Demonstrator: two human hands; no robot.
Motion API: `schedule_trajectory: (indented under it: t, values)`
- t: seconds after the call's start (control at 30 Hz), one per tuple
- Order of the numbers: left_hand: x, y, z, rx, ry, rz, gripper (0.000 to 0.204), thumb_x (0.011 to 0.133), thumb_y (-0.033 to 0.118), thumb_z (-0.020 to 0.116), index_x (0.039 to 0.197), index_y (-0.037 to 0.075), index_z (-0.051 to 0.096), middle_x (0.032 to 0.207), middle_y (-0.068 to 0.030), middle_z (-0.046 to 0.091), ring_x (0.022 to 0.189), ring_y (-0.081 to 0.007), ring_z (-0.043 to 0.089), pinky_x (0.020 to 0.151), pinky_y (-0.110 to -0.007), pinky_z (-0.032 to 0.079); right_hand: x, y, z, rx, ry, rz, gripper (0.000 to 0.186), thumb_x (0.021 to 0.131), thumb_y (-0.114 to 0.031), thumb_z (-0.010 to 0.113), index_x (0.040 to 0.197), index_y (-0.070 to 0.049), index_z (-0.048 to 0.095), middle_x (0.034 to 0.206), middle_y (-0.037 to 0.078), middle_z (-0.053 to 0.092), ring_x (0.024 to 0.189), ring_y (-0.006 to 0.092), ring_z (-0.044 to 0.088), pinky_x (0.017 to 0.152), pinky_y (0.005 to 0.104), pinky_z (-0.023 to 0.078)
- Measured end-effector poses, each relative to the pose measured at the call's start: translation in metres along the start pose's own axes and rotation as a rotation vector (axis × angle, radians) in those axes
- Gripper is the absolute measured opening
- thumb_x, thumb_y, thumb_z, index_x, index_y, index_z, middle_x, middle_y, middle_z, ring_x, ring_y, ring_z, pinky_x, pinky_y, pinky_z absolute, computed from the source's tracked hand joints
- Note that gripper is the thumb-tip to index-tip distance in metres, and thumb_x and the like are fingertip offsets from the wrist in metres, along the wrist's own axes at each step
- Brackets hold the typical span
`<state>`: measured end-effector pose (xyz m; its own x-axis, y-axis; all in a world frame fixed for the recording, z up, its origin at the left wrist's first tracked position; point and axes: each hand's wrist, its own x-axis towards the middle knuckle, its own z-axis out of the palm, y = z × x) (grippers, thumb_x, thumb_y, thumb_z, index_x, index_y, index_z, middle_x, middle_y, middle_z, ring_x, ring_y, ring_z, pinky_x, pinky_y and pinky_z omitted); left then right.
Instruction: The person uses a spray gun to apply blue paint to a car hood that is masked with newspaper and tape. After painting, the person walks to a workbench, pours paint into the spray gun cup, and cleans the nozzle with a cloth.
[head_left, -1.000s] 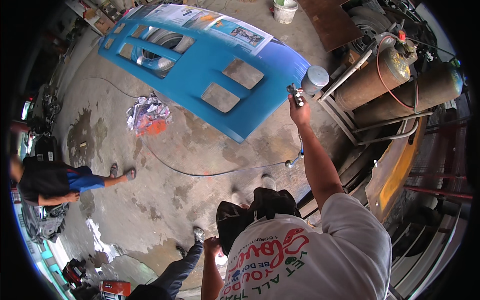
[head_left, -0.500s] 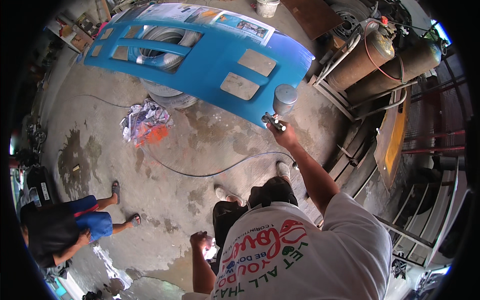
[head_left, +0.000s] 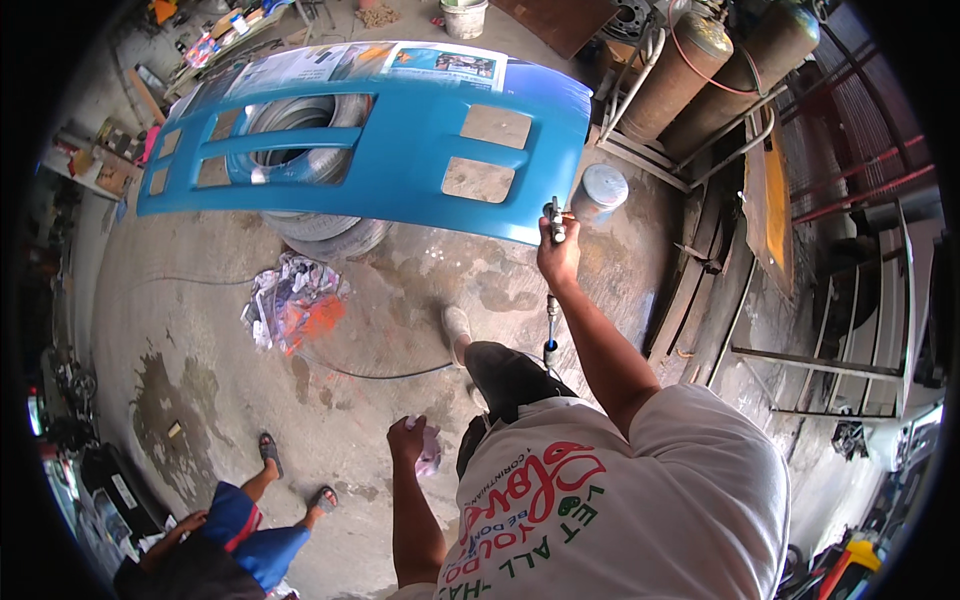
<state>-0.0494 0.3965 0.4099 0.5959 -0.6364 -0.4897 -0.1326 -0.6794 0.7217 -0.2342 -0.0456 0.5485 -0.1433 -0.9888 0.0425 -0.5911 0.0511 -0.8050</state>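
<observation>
The right hand (head_left: 557, 258) is closed around the handle of a spray gun (head_left: 556, 222), w/ the grey cup (head_left: 600, 190) on top of it and the nozzle just beside the near edge of the blue bumper panel (head_left: 400, 150). The panel lies in front of and to the left of this hand; its long axis runs left-right across the view, so most of its length extends away to the left of the gun. The right hand is clearly nearer to the panel; the left hand (head_left: 408, 438) is well apart from it, low near the body, fingers closed on a small pale rag (head_left: 430, 450). An air hose (head_left: 380, 374) hangs from the gun handle and lies on the concrete floor (head_left: 200, 330) below the panel. The panel rests on stacked tyres (head_left: 320, 235). Near the panel's lower edge, on the floor, there is crumpled paper (head_left: 295, 305). To the right of the panel stand gas cylinders (head_left: 690, 70), approx. just behind the cup. Another person (head_left: 225, 540) crouches far from the panel, not in the way.
</observation>
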Motion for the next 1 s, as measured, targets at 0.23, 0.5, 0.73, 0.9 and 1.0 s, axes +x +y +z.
schedule_trajectory:
  t: [0.23,0.5,0.73,0.9,1.0]
  values:
    - [0.112,0.100,-0.055,0.176,-0.136,0.217,0.036,0.087,0.032,0.077,0.080,-0.002,0.068,0.073,-0.0213,0.068,0.066,-0.0360,0.066,0.064,-0.045,0.050,0.007,-0.036,0.079,0.345,-0.110,0.042,0.053,0.100,-0.038,0.068,0.137,-0.003,0.054,0.105,0.022,0.072,0.098,0.0385,0.071,0.087,0.0449,0.053]
    - [0.251,0.142,-0.117,0.361,-0.341,0.270,0.032,0.086,0.029,0.077,0.081,-0.002,0.068,0.076,-0.0221,0.068,0.069,-0.0344,0.067,0.067,-0.045,0.052,0.087,-0.056,0.140,0.086,0.372,-0.017,0.048,0.100,-0.024,0.066,0.139,0.000,0.050,0.118,0.025,0.068,0.111,0.0407,0.066,0.096,0.0438,0.049]
    - [0.325,0.271,-0.064,0.375,-0.742,0.569,0.050,0.086,0.031,0.076,0.130,0.012,0.064,0.118,-0.0185,0.070,0.111,-0.0356,0.068,0.093,-0.045,0.055,0.146,-0.080,0.179,0.360,0.309,0.056,0.032,0.103,-0.025,0.065,0.123,-0.002,0.056,0.096,0.011,0.067,0.086,0.0224,0.064,0.078,0.0344,0.049]
    - [0.354,0.306,-0.013,0.291,-0.797,0.868,0.078,0.088,0.029,0.073,0.155,0.013,0.036,0.147,-0.0197,0.052,0.132,-0.0396,0.055,0.105,-0.047,0.049,0.172,-0.104,0.195,0.144,0.543,0.008,0.039,0.103,-0.018,0.062,0.136,-0.003,0.050,0.114,0.019,0.067,0.105,0.0314,0.064,0.096,0.0404,0.047]
    - [0.364,0.312,-0.011,0.232,-0.795,0.873,0.084,0.087,0.029,0.074,0.157,0.011,0.031,0.148,-0.0238,0.049,0.132,-0.0424,0.054,0.105,-0.048,0.050,0.187,-0.099,0.203,0.240,0.479,0.047,0.035,0.102,-0.025,0.064,0.130,-0.008,0.055,0.116,0.020,0.069,0.107,0.0411,0.066,0.093,0.0450,0.050]
